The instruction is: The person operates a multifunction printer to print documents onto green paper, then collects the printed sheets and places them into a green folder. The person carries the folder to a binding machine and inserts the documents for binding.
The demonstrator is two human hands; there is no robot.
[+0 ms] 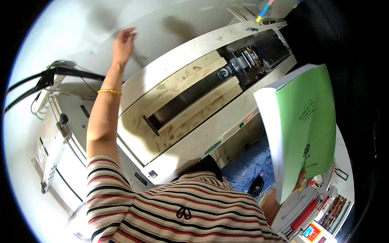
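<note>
A thick softbound book [310, 117] with a green cover and white page edges is tilted upright on the right. My right hand [301, 181] grips it by the lower edge; most of the fingers are hidden behind the cover. My left hand [124, 45] is raised at the upper left, near the pale wall. Its fingers are loosely bent, with nothing visible in them. Between my hands stands a long cream-coloured machine [194, 125]. Two stained clamp bars flank its dark slot, and a grimy roller unit [245, 60] sits toward its far right end.
Blue plastic-wrapped material [249, 164] lies beneath the machine's front edge. At the lower right is a grey device with a red bar [304, 214], beside assorted small items. Another grey machine [60, 150] stands on the left, with dark cables [56, 73] above it.
</note>
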